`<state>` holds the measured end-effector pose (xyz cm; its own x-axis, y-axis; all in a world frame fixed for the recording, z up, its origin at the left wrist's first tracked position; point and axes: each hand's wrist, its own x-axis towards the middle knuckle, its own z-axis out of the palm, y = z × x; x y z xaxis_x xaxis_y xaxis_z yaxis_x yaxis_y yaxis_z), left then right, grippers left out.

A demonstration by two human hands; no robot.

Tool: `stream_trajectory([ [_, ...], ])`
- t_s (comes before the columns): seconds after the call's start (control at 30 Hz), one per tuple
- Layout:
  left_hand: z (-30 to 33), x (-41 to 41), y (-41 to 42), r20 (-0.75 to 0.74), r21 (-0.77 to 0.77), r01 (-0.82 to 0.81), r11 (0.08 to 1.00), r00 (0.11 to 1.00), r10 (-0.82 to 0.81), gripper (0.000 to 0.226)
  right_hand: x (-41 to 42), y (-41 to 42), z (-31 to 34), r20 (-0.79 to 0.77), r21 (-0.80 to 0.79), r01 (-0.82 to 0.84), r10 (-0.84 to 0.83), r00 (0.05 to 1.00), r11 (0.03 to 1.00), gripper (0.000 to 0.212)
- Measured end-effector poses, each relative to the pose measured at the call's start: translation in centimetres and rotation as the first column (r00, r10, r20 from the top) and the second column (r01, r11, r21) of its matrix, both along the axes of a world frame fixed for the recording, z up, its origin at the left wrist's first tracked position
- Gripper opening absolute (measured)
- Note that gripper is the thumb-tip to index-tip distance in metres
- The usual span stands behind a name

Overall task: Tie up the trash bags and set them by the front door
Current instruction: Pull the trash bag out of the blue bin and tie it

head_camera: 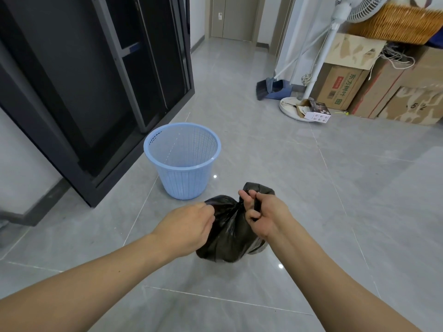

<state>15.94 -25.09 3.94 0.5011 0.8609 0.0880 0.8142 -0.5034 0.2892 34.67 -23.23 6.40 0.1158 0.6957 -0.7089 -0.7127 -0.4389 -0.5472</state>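
One black trash bag (230,232) sits on the grey tiled floor (311,188), a small, glossy, crumpled bundle whose plastic is gathered upward into two tufts at the top. Its body bulges below and between the two wrists, and the lower edge rests on the tile.

The left hand (189,226) closes on the nearer-left tuft, fingers curled tight and pinching the plastic at their tips; the tuft itself is mostly hidden behind the knuckles. The right hand (263,212) grips the other tuft, which pokes out just beyond its fingertips. Its fingers (247,198) are bent narrowly around the twisted plastic, with the thumb side pressing in; whether the two tufts already cross in a knot is hard to tell, since the hands cover that spot. Both hands are holding the bag, close together, with only the gathered neck between them.

Just beyond the left fingers stands a light blue plastic wastebasket (183,159), upright, with mesh walls and no liner visible inside. Further left of it runs a dark sliding door frame (96,80). Well beyond the right fingers, near the far wall, are a white pedestal fan (318,68), a broom and dustpan (271,87) beside its base, and stacked cardboard boxes (374,87) with a wicker basket (398,25) on top.
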Motion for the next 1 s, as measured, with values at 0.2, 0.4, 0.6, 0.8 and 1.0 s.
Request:
stream_trajectory([
  [0.2,-0.2,0.3,0.3,0.002,-0.05,-0.035,0.998,0.999,0.035,0.023,-1.5,-1.4,-1.9,0.285,0.075,-0.035,0.012,0.958,0.997,0.016],
  [0.4,0.2,0.3,0.0,0.004,-0.056,0.04,0.998,0.999,-0.04,0.015,-1.8,-2.4,-4.4,0.637,0.079,-0.299,0.183,0.749,0.951,0.024],
  [0.6,-0.4,-0.7,0.3,0.027,-0.013,0.054,0.998,0.998,-0.053,0.016,-1.3,-2.8,-5.3,0.843,0.038,-0.494,0.238,0.483,0.869,0.023],
  [0.8,0.1,-0.7,0.5,0.108,0.046,0.065,0.997,0.992,-0.07,0.016,-1.0,-3.2,-6.1,0.943,-0.068,-0.67,0.267,0.199,0.739,0.024],
  [1.0,0.3,-0.4,1.3,0.164,-0.024,0.04,0.999,0.986,-0.035,0.017,-0.5,-3.4,-5.7,0.943,-0.239,-0.797,0.328,-0.055,0.554,0.018],
])
